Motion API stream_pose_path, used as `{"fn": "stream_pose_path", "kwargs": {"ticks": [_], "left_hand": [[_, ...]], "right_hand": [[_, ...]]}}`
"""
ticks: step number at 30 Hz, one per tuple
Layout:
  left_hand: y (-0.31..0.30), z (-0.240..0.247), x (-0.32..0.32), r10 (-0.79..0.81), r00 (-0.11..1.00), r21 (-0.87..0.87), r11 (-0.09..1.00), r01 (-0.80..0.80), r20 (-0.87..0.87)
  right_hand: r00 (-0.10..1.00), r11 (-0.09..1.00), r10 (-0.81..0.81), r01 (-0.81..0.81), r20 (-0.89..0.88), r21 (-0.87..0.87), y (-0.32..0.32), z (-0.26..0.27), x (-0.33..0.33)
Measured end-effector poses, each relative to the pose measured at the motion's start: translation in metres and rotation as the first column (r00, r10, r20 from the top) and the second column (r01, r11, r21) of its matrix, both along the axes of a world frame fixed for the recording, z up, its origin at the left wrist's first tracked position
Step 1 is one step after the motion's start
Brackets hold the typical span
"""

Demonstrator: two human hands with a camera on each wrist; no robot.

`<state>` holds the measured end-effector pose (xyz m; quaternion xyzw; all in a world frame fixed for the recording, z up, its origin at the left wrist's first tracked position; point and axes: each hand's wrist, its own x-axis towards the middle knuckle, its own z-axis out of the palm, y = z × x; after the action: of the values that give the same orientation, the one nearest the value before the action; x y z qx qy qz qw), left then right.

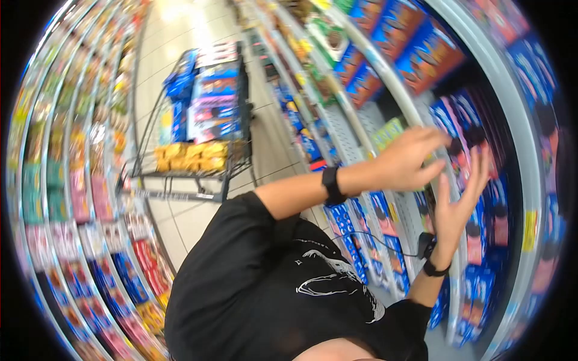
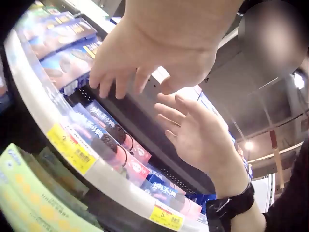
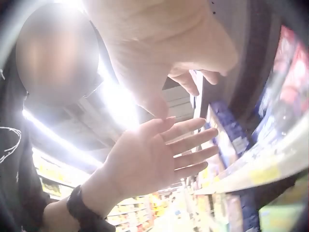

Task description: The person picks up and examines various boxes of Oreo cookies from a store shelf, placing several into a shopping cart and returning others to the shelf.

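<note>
Both hands are up in front of a store shelf and hold nothing. My left hand (image 1: 415, 157) has its palm turned down and fingers extended toward the shelf. Just beside it, my right hand (image 1: 460, 201) is raised with its fingers spread. In the left wrist view, the fingertips of the right hand (image 2: 198, 137) come close below the left hand. Nearest to both are blue and pink cookie boxes (image 1: 448, 123), with dark round cookies pictured on them, standing in a row on the shelf. In the right wrist view, the fingers of the left hand (image 3: 145, 162) are straight.
A shopping cart (image 1: 226, 186) stands in the aisle to the left, loaded with blue, pink and yellow packs. Shelf edges (image 2: 113, 181) carry yellow price tags. Larger blue cookie packs (image 1: 427, 51) sit farther along. Another stocked shelf (image 1: 78, 198) lines the opposite side.
</note>
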<state>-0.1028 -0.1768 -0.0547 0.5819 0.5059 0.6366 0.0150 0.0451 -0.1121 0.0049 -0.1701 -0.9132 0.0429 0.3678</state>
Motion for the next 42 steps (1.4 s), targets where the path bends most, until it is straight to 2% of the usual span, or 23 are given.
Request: {"fn": "stream_pose_path", "kwargs": {"ticks": [3,5,7,11,13,15,17,19,21,22,25,27,28,31,32,33,34,35,37,38,39,41,42], "left_hand": [[-0.075,-0.024,-0.005,-0.062,0.995,-0.242,0.967,0.078,0.072],[-0.13,-0.035,-0.008,0.064,0.992,-0.34,0.94,-0.025,0.105],[-0.188,-0.042,-0.017,0.173,0.975,-0.453,0.887,-0.095,0.136],[-0.302,-0.023,-0.036,0.392,0.92,-0.647,0.706,-0.289,0.017],[-0.35,-0.002,-0.052,0.458,0.889,-0.701,0.633,-0.328,-0.003],[-0.398,0.011,-0.078,0.488,0.866,-0.728,0.552,-0.406,-0.113],[-0.445,0.021,-0.111,0.656,0.755,-0.771,0.485,-0.412,0.009],[-0.478,0.028,-0.145,0.726,0.686,-0.725,0.448,-0.524,-0.048],[-0.501,0.035,-0.185,0.733,0.679,-0.743,0.437,-0.506,-0.031],[-0.51,0.036,-0.21,0.719,0.692,-0.78,0.396,-0.484,-0.065],[-0.517,0.013,-0.295,0.615,0.786,-0.8,0.437,-0.41,-0.067],[-0.508,-0.02,-0.355,0.552,0.823,-0.829,0.394,-0.397,-0.132],[-0.502,-0.046,-0.387,0.52,0.827,-0.858,0.307,-0.413,-0.212],[-0.474,-0.155,-0.458,0.446,0.819,-0.854,0.193,-0.483,-0.362],[-0.466,-0.198,-0.473,0.446,0.827,-0.875,0.169,-0.454,-0.343],[-0.449,-0.213,-0.476,0.465,0.858,-0.968,0.013,-0.251,-0.216],[-0.442,-0.262,-0.482,0.464,0.84,-0.953,-0.031,-0.302,-0.281],[-0.438,-0.308,-0.484,0.457,0.829,-0.939,-0.04,-0.343,-0.322],[-0.424,-0.311,-0.462,0.598,0.796,-0.987,0.052,-0.152,-0.091],[-0.423,-0.342,-0.464,0.675,0.734,-0.994,0.113,0.0,0.077],[-0.421,-0.356,-0.458,0.698,0.683,-0.964,0.264,0.037,0.217],[-0.425,-0.437,-0.454,0.827,0.561,-0.939,0.224,-0.26,0.041],[-0.424,-0.433,-0.451,0.822,0.567,-0.94,0.228,-0.252,0.047]], "right_hand": [[0.972,0.944,0.235,-0.226,0.011,-0.239,-0.019,-0.036,-0.026],[0.949,0.877,0.315,-0.297,-0.015,-0.378,-0.034,-0.064,-0.041],[0.857,0.662,0.511,-0.442,-0.067,-0.606,-0.044,-0.089,-0.056],[0.787,0.529,0.612,-0.481,-0.079,-0.7,-0.077,-0.09,-0.083],[0.796,0.393,0.59,-0.433,-0.139,-0.811,-0.086,-0.092,-0.1],[0.773,0.428,0.619,-0.477,-0.135,-0.768,-0.09,-0.089,-0.119],[0.732,0.425,0.67,-0.514,-0.123,-0.745,-0.096,-0.089,-0.139],[0.695,0.388,0.701,-0.561,-0.162,-0.731,-0.113,-0.088,-0.163],[0.611,0.381,0.783,-0.617,-0.115,-0.688,-0.133,-0.084,-0.191],[0.615,0.392,0.783,-0.604,-0.093,-0.694,-0.144,-0.082,-0.207],[0.655,0.43,0.752,-0.565,-0.066,-0.704,-0.173,-0.096,-0.27],[0.668,0.455,0.743,-0.557,-0.048,-0.695,-0.193,-0.112,-0.322],[0.657,0.468,0.754,-0.557,-0.019,-0.686,-0.203,-0.123,-0.344],[0.576,0.399,0.817,-0.537,0.022,-0.744,-0.232,-0.186,-0.414],[0.545,0.491,0.826,-0.57,0.143,-0.659,-0.239,-0.212,-0.431],[0.503,0.558,0.821,-0.603,0.271,-0.57,-0.243,-0.249,-0.443],[0.461,0.616,0.787,-0.547,0.411,-0.566,-0.253,-0.272,-0.445],[0.37,0.669,0.742,-0.466,0.559,-0.58,-0.263,-0.286,-0.446],[0.177,0.725,0.666,-0.385,0.725,-0.571,-0.28,-0.322,-0.45],[0.157,0.756,0.624,-0.371,0.766,-0.54,-0.287,-0.336,-0.449],[0.134,0.783,0.581,-0.361,0.803,-0.506,-0.294,-0.345,-0.449],[0.184,0.817,0.538,-0.353,0.823,-0.456,-0.309,-0.361,-0.458],[0.235,0.843,0.499,-0.353,0.834,-0.405,-0.314,-0.372,-0.462]]}}
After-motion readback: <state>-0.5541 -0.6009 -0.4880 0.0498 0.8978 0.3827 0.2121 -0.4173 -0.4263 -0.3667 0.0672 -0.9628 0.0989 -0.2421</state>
